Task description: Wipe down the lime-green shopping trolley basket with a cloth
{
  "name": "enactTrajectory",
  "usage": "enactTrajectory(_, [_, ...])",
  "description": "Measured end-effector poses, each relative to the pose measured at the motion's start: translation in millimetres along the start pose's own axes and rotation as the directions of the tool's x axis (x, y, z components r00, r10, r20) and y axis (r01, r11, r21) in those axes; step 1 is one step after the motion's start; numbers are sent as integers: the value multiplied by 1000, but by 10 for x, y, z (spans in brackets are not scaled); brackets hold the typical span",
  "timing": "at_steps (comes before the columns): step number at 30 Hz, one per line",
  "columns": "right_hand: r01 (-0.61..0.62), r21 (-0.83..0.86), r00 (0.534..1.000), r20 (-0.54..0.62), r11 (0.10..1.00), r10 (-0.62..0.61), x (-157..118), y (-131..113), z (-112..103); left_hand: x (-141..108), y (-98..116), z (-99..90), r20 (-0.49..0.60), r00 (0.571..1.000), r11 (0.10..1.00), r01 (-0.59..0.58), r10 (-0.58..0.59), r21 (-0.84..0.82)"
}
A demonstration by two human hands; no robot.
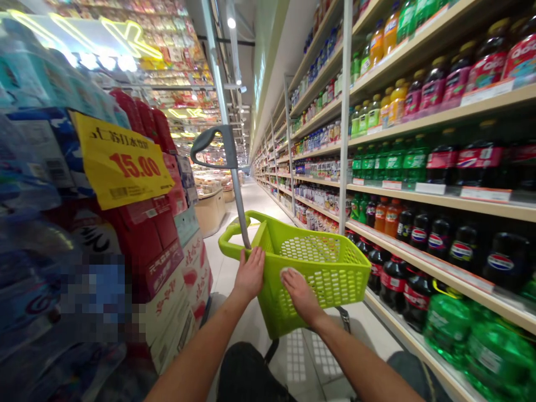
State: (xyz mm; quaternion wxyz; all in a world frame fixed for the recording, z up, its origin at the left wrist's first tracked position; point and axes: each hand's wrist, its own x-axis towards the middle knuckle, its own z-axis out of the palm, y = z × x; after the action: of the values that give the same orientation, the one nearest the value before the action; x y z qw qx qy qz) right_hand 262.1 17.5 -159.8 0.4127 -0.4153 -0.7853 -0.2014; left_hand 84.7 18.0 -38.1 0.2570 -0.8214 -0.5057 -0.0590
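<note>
A lime-green plastic shopping cart basket (322, 279) stands in front of me, its side walls pierced with rows of holes. Rising from its near left end is a grey metal pole with a dark grey looped handle (214, 146). My left hand (250, 274) is on the basket's upper corner, fingers together at the rim and thumb to the left. Lower on the same outer wall, my right hand (302, 293) presses a small white tissue-like piece (287, 272) against the plastic. Most of that piece is hidden under the fingers.
Shelves of bottled drinks (444, 156) run along the right, with large green bottles (481, 346) at the bottom. Stacked cartons (167, 312) and a yellow price sign (123, 162) stand close on the left. A tiled aisle (259, 195) stretches ahead.
</note>
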Motion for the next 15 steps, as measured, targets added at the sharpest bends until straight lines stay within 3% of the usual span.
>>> enactTrajectory(2, [21,-17,999,29,1000,-20,-280,29,70,-10,-11,-7,20,1000,1000,-12,12,6])
enactTrajectory(4, [15,-22,1000,25,1000,-15,-329,52,13,12,17,-15,28,999,1000,-23,23,5])
enactTrajectory(8, [-45,-28,997,-56,999,43,111,144,-300,124,235,-5,39,997,997,-70,71,-20])
enactTrajectory(10, [-68,-54,995,-71,996,64,163,218,-336,160,361,6,71,994,996,-78,80,-32])
enactTrajectory(15, [-11,-109,999,31,994,15,-567,353,-145,162,491,0,119,991,998,-55,59,-32])
